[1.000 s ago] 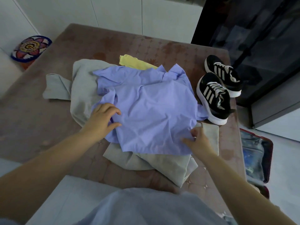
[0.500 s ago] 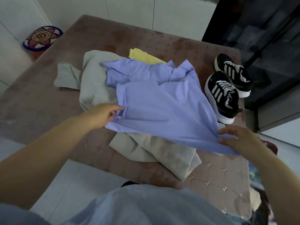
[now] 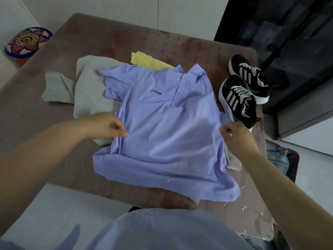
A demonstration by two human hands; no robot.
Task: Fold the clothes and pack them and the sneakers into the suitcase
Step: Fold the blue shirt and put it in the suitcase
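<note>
A lilac polo shirt lies spread front side up on the brown bed, collar away from me. My left hand pinches its left side seam and my right hand pinches its right side seam. Under the shirt lie a grey garment and a yellow garment. Two black sneakers with white stripes stand at the bed's right edge. The open suitcase sits on the floor to the right, mostly hidden by my right arm.
A round patterned cushion lies on the floor at the far left. A dark glass cabinet stands behind the sneakers. White wardrobe doors run behind the bed. A pale cloth edge shows under the shirt's right side.
The crumpled lilac shirt was lifted by both hands and now lies spread flat with its front and logo showing. Both hands now grip its side seams.
</note>
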